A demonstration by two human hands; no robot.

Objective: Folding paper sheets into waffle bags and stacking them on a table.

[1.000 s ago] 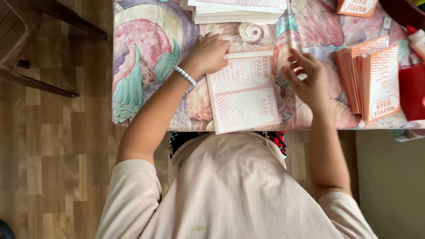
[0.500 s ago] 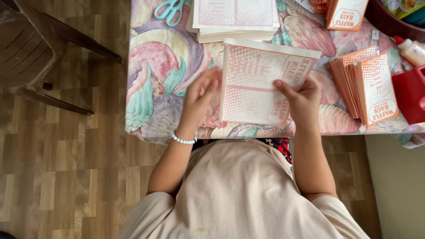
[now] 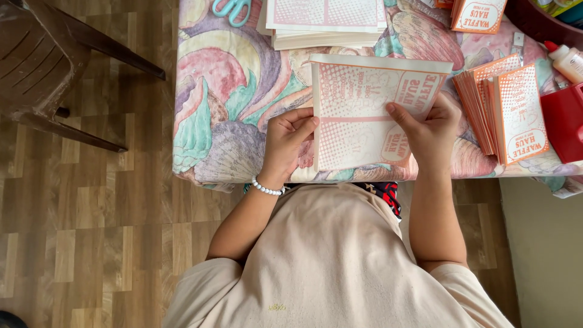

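I hold a printed orange-and-white paper sheet (image 3: 364, 115) above the table's near edge. My left hand (image 3: 285, 143), with a white bead bracelet at the wrist, grips its left edge. On its right side, my right hand (image 3: 428, 130) pinches the sheet, with the thumb lying across the printed face. The sheet faces up toward me and covers part of the patterned tablecloth (image 3: 225, 91).
A stack of flat printed sheets (image 3: 325, 21) lies at the far edge, teal scissors (image 3: 231, 9) beside it. Finished orange paper bags (image 3: 507, 109) fan out at the right, near a red container (image 3: 565, 121) and a glue bottle (image 3: 568, 61). A brown plastic chair (image 3: 42, 54) stands left.
The sheet lay flat on the table with both hands pressing it; I have lifted it and now hold it by both side edges. The camera view has shifted closer.
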